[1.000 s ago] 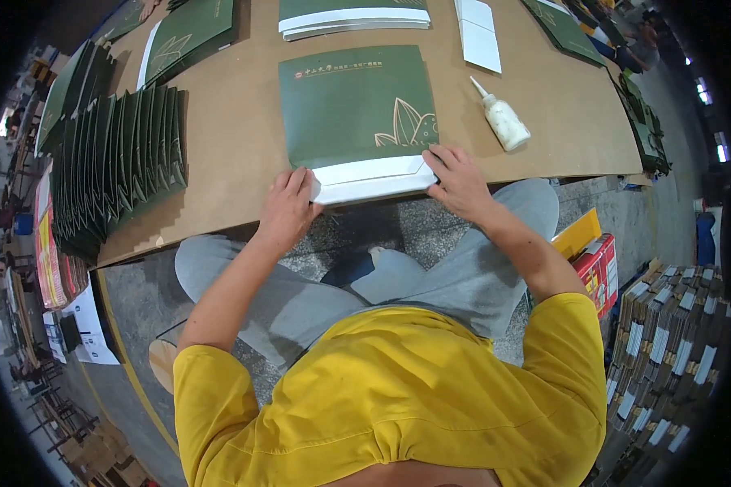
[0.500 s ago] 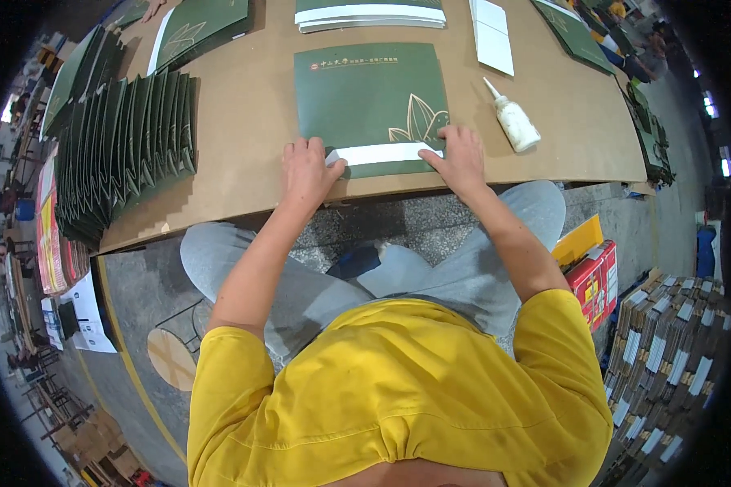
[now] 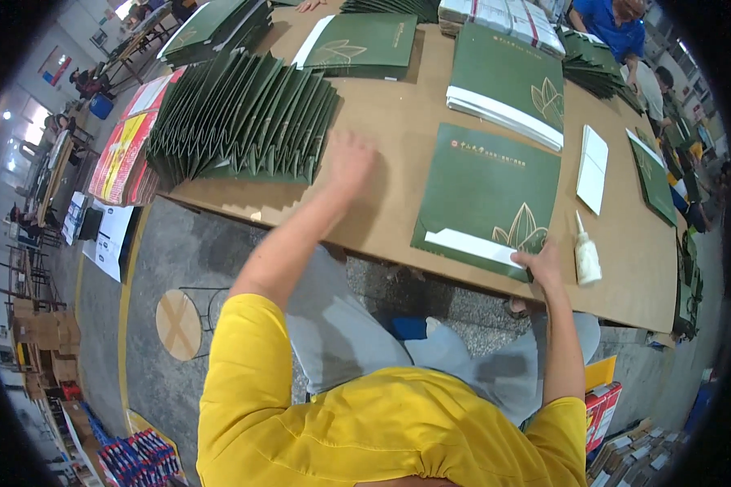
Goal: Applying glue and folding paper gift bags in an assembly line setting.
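A brown, smooth-topped bench (image 3: pixel 390 174) stands on a grey floor (image 3: pixel 166 252) in a crowded workroom; its far edge is partly hidden by stacks. The flat green bag (image 3: pixel 487 183) lies at the near edge, its white strip (image 3: pixel 467 245) under the right hand's (image 3: pixel 542 264) thumb; whether the fingers grip cannot be told. The left hand (image 3: pixel 353 162), blurred, its grasp unclear, is beside sharply pleated green bags (image 3: pixel 244 122).
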Motion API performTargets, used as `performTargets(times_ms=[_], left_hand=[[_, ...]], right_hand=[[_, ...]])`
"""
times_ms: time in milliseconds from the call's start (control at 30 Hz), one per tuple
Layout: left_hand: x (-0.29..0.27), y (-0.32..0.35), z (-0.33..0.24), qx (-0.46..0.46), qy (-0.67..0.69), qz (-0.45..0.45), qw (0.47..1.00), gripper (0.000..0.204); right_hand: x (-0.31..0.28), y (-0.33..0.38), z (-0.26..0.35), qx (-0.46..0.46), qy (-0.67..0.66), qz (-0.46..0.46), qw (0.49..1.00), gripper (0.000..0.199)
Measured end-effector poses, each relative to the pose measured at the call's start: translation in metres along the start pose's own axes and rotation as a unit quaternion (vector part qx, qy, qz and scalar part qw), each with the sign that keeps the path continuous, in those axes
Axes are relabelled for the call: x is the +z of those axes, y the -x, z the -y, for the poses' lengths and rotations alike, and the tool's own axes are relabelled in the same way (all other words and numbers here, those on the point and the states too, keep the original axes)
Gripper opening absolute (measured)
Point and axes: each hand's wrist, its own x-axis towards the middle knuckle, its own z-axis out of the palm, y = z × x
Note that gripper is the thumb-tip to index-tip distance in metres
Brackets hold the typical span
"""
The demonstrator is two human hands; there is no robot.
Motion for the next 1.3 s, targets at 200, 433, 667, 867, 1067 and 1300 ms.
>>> performTargets(times_ms=[200, 433, 667, 867, 1067, 1300], left_hand=[[0.021, 0.000, 0.081, 0.028, -0.120, 0.006, 0.992, 0.031], [-0.019, -0.008, 0.093, 0.013, -0.109, -0.012, 0.994, 0.024], [-0.025, -0.005, 0.106, 0.043, -0.023, -0.107, 0.993, 0.020], [-0.011, -0.001, 0.101, 0.025, -0.033, -0.048, 0.998, 0.028], [-0.031, 0.024, 0.081, 0.040, 0.085, -0.103, 0.990, 0.036], [-0.024, 0.073, 0.067, 0.025, 0.150, -0.082, 0.985, 0.035]], right_hand=[[-0.005, -0.012, 0.040, -0.074, -0.013, 0.024, 0.997, 0.073], [0.044, -0.050, 0.108, -0.161, -0.040, 0.114, 0.980, 0.078], [0.264, -0.091, 0.213, -0.208, -0.099, 0.142, 0.963, 0.069], [0.289, -0.103, 0.269, -0.163, -0.068, 0.260, 0.949, 0.062], [0.124, -0.226, 0.153, -0.172, 0.155, -0.157, 0.960, 0.049], [0.023, -0.262, 0.067, -0.198, 0.400, -0.117, 0.887, 0.056]])
